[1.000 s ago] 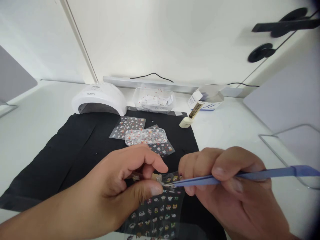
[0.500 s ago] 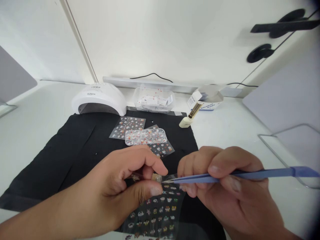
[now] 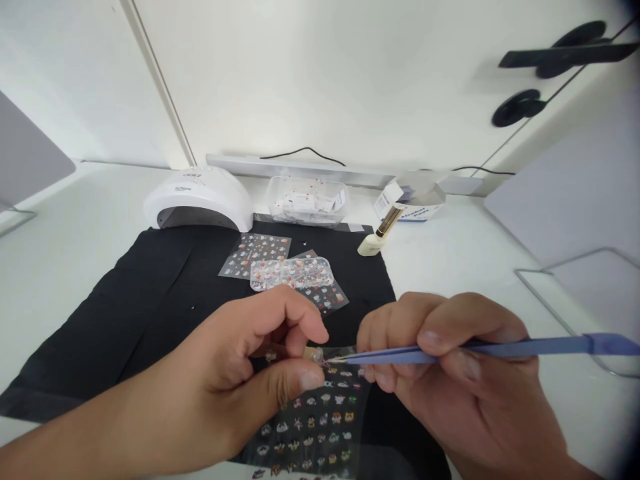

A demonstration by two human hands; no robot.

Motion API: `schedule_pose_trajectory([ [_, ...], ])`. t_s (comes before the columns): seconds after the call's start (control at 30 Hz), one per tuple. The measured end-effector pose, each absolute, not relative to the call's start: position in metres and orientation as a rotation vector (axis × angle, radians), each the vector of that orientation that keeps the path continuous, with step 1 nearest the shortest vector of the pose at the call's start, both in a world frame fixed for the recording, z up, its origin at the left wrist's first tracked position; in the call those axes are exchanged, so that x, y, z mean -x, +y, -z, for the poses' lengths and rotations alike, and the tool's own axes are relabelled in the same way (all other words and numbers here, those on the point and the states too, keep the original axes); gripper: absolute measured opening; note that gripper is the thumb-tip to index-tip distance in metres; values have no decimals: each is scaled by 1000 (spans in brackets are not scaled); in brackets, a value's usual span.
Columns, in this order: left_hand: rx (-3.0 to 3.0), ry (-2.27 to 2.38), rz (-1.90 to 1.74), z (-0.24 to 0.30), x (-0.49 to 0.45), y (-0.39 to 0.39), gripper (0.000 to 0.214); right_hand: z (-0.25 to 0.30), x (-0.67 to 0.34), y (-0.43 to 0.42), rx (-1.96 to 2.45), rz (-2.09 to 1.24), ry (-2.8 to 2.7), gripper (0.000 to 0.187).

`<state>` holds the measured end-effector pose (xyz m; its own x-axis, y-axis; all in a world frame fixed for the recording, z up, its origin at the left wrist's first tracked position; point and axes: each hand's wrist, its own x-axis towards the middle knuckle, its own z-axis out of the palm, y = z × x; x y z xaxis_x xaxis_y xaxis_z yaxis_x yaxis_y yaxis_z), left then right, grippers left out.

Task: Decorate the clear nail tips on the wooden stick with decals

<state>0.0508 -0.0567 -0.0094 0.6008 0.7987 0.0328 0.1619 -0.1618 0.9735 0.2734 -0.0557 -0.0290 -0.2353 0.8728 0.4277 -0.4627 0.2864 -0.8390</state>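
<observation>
My left hand (image 3: 250,373) is curled around a small clear piece (image 3: 317,355) with a tan part, held near the thumb and bent fingers. How the fingers grip it is partly hidden. In my right hand (image 3: 465,360) is a pair of blue tweezers (image 3: 545,345), pinched between thumb and fingers. Their fine metal tips point left and reach the clear piece, with a tiny pinkish bit by them. Whether the tips hold that bit is too small to tell. Beneath both hands lies a transparent sheet of small colourful cartoon stickers (image 3: 310,421).
A black mat (image 3: 135,300) covers the middle of the white table. On it are two more sticker sheets (image 3: 255,250), a clear compartment case (image 3: 290,274) and a cream polish bottle (image 3: 371,245). Behind stand a white nail lamp (image 3: 200,193), a plastic tub (image 3: 307,203) and an alcohol-pad box (image 3: 420,203).
My left index finger has shifted slightly left, showing more of the clear piece. The tweezer tips have moved slightly right and up. Both hands keep their holds.
</observation>
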Motion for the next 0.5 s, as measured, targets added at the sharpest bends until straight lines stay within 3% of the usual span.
schedule_pose_trajectory([
  [0.5,-1933,727,-786,5,-52,-53,12,27,-272,-57,481,-1212,-1310,16],
])
